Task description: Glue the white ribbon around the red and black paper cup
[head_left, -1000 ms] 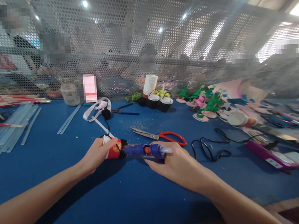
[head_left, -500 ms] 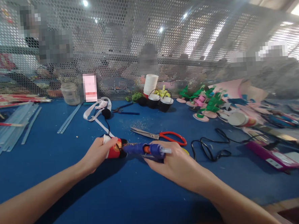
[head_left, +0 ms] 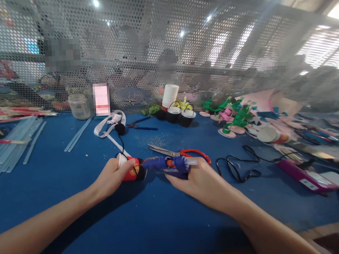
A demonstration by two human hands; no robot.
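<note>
blue hot-glue gun (head_left: 163, 163) sits gripped in the right hand (head_left: 200, 178), its nozzle at or just beside the black end of the red paper cup (head_left: 131, 173). the left hand (head_left: 111, 176) grips that cup between the near and far edges of the surface (head_left: 129, 229). a slip could burn those fingers; trailing black yarn (head_left: 122, 144) might snag.

1. From the red-and-black tapered cup (head_left: 131, 172), 6 o'clock offers passage over the blue tabletop (head_left: 152, 227), between left forearm (head_left: 54, 216) and right forearm (head_left: 264, 228).
2. 3 o'clock: blue plastic glue gun (head_left: 157, 163) blocks.
3. Above it, red-handled metal scissors (head_left: 195, 152).
4. 11 o'clock: looped white ribbon (head_left: 114, 119) obstructs.
5. 10 o'clock: room before two translucent sticks (head_left: 78, 135).
</note>
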